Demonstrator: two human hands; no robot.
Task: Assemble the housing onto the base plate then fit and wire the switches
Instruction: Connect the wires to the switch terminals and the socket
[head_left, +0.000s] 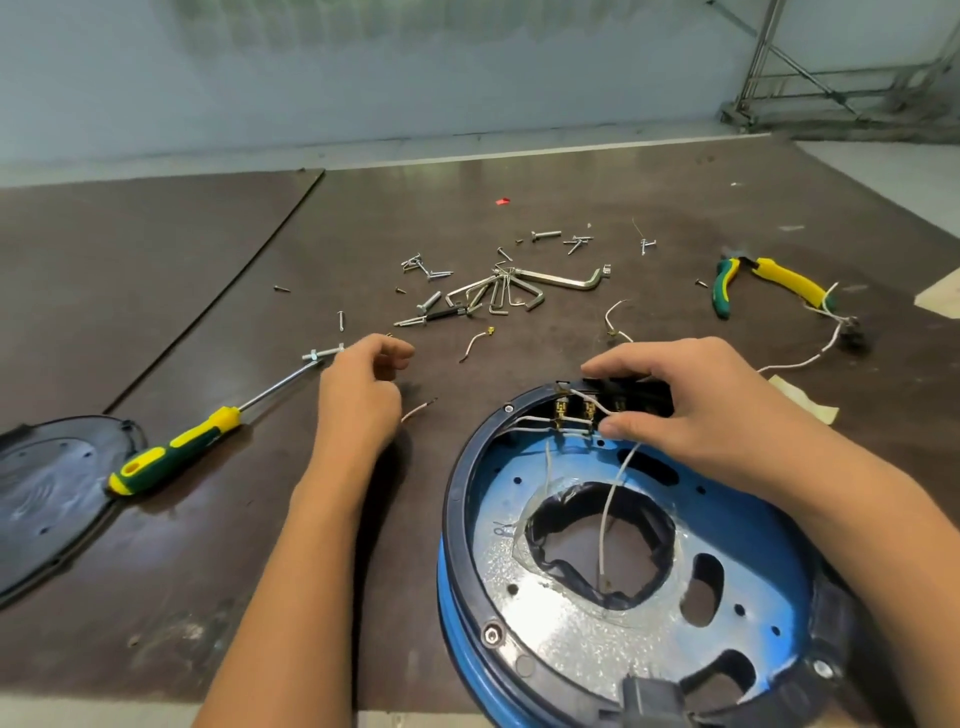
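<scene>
**Clerk:** First entry, the main piece?

**Me:** Housing (460, 525): blue wall, black ring, lying open side up on the table (234, 571), in front of me to the right. The base plate (566, 623) sits inside it. I judge it rigid and fairly weighty, so it should stay put under one hand. I would hold it by the ring and keep off the ragged central opening.

**Clerk:** Switches?

**Me:** Switch block (639, 397): black, at the far rim, with brass terminals (561, 410) facing me. My right hand (691, 410) grips it, fingers over the top and thumb in front among the white wires (605, 514). It is small plastic, probably brittle at the tabs, so I would hold it by the body. The wires look thin and springy. I would take them at the connector and never tug the strand.

**Clerk:** Left hand?

**Me:** My left hand (358, 395) is above the table, left of the housing, with its fingers curled. I cannot tell whether it pinches anything. A short wire piece (418, 410) lies just beside it.

**Clerk:** Sundries?

**Me:**
- Screwdriver (176, 452): left, with its handle end against a black cover (57, 483).
- Hex keys (498, 293) and loose screws (428, 270): scattered beyond my hands.
- Pliers (779, 280): far right, with a white wire across one handle.

**Clerk:** Obstructions?

**Me:** One long wire arches over the housing's opening, right where my fingers must work, and could snag. The screws may roll if nudged.
</scene>
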